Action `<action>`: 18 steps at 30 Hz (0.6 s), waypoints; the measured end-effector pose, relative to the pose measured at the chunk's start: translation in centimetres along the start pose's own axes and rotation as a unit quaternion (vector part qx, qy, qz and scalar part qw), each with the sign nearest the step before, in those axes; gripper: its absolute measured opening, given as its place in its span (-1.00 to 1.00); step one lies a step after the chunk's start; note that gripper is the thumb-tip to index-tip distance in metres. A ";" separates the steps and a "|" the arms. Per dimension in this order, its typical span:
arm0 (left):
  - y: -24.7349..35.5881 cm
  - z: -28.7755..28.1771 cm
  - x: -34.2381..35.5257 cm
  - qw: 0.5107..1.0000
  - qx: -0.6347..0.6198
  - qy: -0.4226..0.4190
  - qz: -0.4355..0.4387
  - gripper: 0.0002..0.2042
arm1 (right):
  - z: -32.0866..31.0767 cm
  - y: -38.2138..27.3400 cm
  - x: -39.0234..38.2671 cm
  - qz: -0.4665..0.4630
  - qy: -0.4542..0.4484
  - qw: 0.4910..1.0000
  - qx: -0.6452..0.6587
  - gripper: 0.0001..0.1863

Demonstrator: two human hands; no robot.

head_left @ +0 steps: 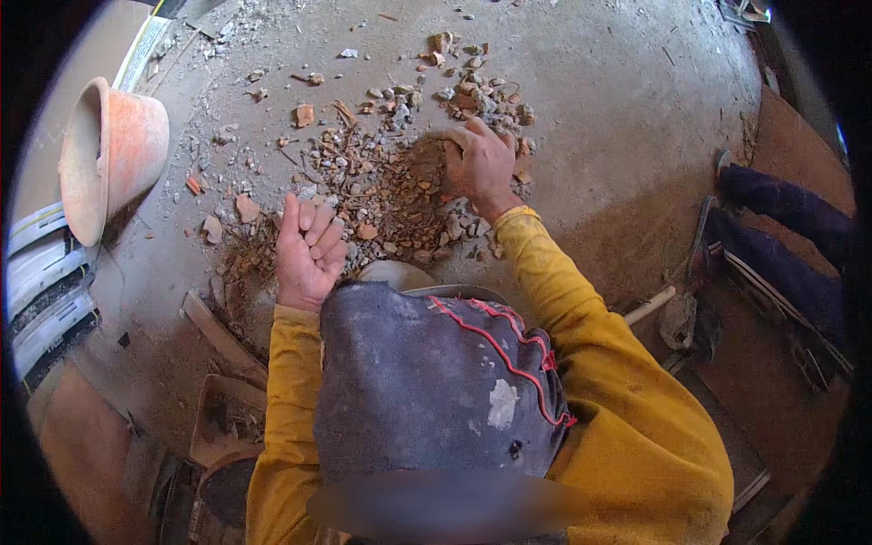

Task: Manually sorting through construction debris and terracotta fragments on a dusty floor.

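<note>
Rubble heap lies on the grey floor directly ahead of the worker, between the two hands: stone lumps, brick-coloured bits, brown dirt and thin woody scraps, all mixed. Right hand is at the heap's upper right, back of the hand upward, fingers bent down toward the pieces and partly spread; what lies under the fingers is hidden, so I cannot tell whether it grips anything. Left hand is at the heap's left side, palm turned partly up, fingers loosely folded, about half closed; no piece shows in it, though I cannot tell if something small sits inside the curl. Progress, as judged from the lie of the material: partial. The bulk sits together in one mass near the worker, and a cluster of larger stones stands at its far right edge, touching or nearly so. Left over: a loose scatter on the far and left sides, including an orange brick chunk and a flat tan fragment, both outside the densest part. Stone, chips and dirt look largely unsorted within the heap. Orange bucket lies tipped on its side at far left, well apart from both hands; how much its inside holds is not clear. Dark-trousered legs of another person at right, away from the heap.
</note>
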State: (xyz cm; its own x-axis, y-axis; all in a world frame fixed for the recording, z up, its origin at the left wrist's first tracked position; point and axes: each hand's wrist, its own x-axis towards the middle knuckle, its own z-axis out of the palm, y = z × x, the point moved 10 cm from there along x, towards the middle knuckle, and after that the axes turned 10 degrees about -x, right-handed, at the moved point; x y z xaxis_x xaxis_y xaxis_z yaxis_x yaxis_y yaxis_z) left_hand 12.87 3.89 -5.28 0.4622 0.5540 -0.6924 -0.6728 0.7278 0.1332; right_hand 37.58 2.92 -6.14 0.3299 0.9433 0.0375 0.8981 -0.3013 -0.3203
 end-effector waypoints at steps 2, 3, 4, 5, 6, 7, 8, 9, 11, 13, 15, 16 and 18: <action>0.1 0.2 -0.1 1.000 0.014 -0.001 0.003 -0.60 | 0.0 -0.2 0.3 -0.017 0.013 1.000 -0.014 -0.83; 0.1 0.4 -0.1 1.000 0.012 -0.015 -0.003 -0.60 | 0.5 -0.1 0.4 -0.017 -0.015 0.999 -0.029 -0.83; -0.1 0.5 -0.1 0.999 0.011 -0.029 -0.009 -0.60 | 0.9 -0.2 0.5 -0.016 -0.043 0.998 -0.044 -0.82; -0.2 0.3 0.0 1.000 0.010 -0.029 -0.008 -0.60 | 0.8 -0.3 0.6 -0.017 -0.044 0.998 -0.044 -0.82; -0.4 -0.3 0.2 1.000 0.006 -0.011 -0.008 -0.62 | 1.2 -0.5 0.8 -0.025 -0.064 0.996 -0.049 -0.83; -0.5 -0.9 0.4 1.000 0.001 0.007 -0.006 -0.64 | 1.6 -0.9 1.0 -0.033 -0.085 0.994 -0.053 -0.83; -0.9 -1.1 0.8 1.000 0.001 0.008 -0.005 -0.64 | 1.6 -1.0 1.1 -0.034 -0.084 0.994 -0.052 -0.83; -1.4 -1.7 1.2 1.000 -0.021 0.022 -0.008 -0.67 | 1.8 -0.7 1.1 -0.017 -0.097 0.994 -0.043 -0.85; -2.2 -2.3 2.2 0.998 -0.058 -0.008 -0.017 -0.73 | 1.9 -0.7 1.1 -0.004 -0.111 0.993 -0.032 -0.86; -3.1 -3.0 2.9 0.998 -0.055 0.034 -0.007 -0.73 | 1.1 0.2 0.3 0.069 -0.108 0.990 0.065 -0.87; -3.7 -3.5 3.7 0.999 -0.030 0.018 0.003 -0.70 | 0.6 -1.3 -0.9 0.061 -0.104 0.981 0.153 -0.87; -4.2 -2.7 3.8 0.999 -0.030 0.018 0.001 -0.70 | 0.1 -2.3 -1.6 0.052 -0.097 0.965 0.240 -0.86; -5.3 -1.7 3.3 0.994 -0.014 0.106 0.007 -0.65 | -1.9 -5.9 -2.8 0.001 -0.115 0.958 0.263 -0.86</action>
State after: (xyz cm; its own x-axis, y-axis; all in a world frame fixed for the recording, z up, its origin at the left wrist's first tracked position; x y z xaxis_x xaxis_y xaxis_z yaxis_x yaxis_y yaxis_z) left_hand 17.00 1.15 -9.47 0.3224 0.4648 -0.8246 -0.6961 0.7068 0.1262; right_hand 31.92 1.83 -2.50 0.2045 0.9667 -0.1536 0.6069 -0.2484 -0.7550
